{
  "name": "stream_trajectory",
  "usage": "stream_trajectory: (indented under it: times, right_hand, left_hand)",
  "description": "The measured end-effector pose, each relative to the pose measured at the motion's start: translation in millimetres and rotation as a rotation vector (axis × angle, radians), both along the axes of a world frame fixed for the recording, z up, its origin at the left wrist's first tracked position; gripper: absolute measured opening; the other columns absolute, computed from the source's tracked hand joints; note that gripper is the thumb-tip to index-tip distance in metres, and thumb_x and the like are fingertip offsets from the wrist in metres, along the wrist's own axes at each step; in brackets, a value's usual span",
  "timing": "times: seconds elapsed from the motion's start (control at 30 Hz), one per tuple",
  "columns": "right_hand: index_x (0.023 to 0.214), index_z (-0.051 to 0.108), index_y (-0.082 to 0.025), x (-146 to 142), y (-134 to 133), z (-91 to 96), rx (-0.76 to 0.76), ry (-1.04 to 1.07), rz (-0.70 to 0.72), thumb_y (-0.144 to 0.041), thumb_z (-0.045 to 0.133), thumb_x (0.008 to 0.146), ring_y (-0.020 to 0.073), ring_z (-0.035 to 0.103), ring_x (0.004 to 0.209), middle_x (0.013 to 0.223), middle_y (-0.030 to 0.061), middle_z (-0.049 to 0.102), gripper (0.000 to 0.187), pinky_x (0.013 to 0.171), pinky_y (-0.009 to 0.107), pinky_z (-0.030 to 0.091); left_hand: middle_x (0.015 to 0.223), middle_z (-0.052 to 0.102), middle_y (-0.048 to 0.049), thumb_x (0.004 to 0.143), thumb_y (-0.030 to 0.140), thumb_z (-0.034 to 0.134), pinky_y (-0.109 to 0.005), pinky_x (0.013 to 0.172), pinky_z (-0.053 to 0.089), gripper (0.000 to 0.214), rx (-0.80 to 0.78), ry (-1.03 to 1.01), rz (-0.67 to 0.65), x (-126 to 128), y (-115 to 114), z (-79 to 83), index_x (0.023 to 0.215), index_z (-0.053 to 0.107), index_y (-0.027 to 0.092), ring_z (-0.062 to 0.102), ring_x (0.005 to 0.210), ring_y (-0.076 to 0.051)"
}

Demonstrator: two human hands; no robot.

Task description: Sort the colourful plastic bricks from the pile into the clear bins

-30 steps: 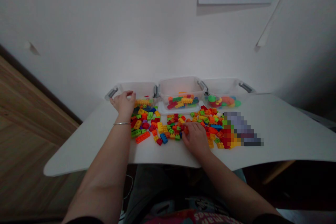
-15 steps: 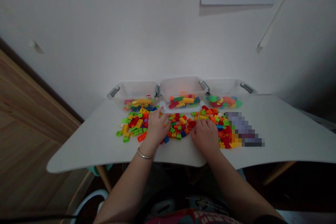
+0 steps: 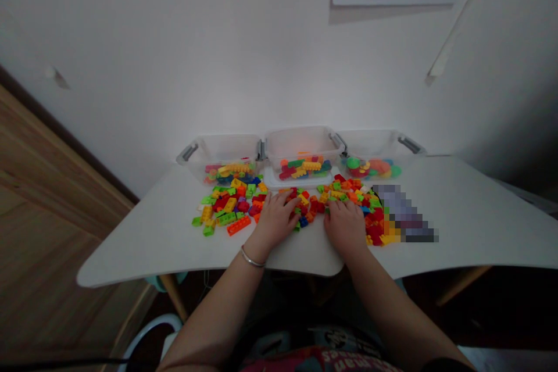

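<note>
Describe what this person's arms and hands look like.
The left hand and right hand are gloveless. A thin silvery bracelet circles the left wrist; none shows on the right. The left forearm and right forearm are bare, with a dark sleeve on the right arm.

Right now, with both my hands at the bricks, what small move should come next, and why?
From the loose bricks, perhaps pinch just one with your left hand: its fingers lie over them, so little reach seems needed, and I see no clear grip yet.
</note>
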State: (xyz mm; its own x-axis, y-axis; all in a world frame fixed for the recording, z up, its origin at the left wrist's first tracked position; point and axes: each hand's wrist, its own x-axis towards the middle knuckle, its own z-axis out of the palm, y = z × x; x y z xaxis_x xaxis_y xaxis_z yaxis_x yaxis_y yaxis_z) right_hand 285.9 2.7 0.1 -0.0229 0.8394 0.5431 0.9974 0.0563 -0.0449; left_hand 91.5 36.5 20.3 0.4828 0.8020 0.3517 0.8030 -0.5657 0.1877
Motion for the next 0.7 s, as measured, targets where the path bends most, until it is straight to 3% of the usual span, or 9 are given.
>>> stream_trajectory:
  times: [0.17, 0.33, 0.47, 0.7]
  right_hand:
    - [0.102, 0.066, -0.015, -2, -1, 4.3, 0.100, 0.067, -0.030, -0.022, 0.059, 0.083, 0.0268, 0.058, 0.089, 0.092, 0.0113, 0.070, 0.022, 0.082, 0.040, 0.039]
    - [0.101, 0.066, -0.018, -8, 0, 2.7, 0.236, 0.151, 0.239, -0.023, 0.059, 0.086, 0.0232, 0.060, 0.092, 0.097, 0.0069, 0.071, 0.018, 0.088, 0.037, 0.041]
    - [0.100, 0.066, -0.018, -12, 2, -4.1, 0.276, 0.249, 0.394, -0.022, 0.058, 0.088, 0.0214, 0.062, 0.091, 0.096, 0.0072, 0.071, 0.015, 0.086, 0.035, 0.045]
    - [0.101, 0.066, -0.020, -11, 4, -8.3, 0.264, 0.333, 0.430, -0.022, 0.058, 0.088, 0.0220, 0.063, 0.093, 0.097, 0.0072, 0.071, 0.016, 0.087, 0.037, 0.048]
  left_hand:
    - [0.139, 0.056, -0.0091, 0.088, 0.028, 0.059, -0.058, 0.116, 0.025, 0.034, 0.000, -0.017, 0.015, -1, 0, 1.2, 0.121, 0.063, 0.022, 0.051, 0.127, -0.029]
    - [0.125, 0.065, -0.0079, 0.091, 0.031, 0.057, -0.054, 0.113, 0.030, 0.027, 0.013, -0.102, -0.067, 3, -3, 8.6, 0.114, 0.068, 0.022, 0.056, 0.119, -0.026]
    - [0.101, 0.074, -0.0052, 0.090, 0.031, 0.058, -0.041, 0.095, 0.047, 0.023, -0.115, -0.215, -0.098, 11, -5, 14.6, 0.106, 0.072, 0.022, 0.064, 0.098, -0.022]
    - [0.091, 0.075, -0.0004, 0.084, 0.025, 0.061, -0.029, 0.078, 0.050, 0.016, -0.321, -0.455, -0.012, 24, -5, 13.6, 0.093, 0.074, 0.023, 0.067, 0.085, -0.017]
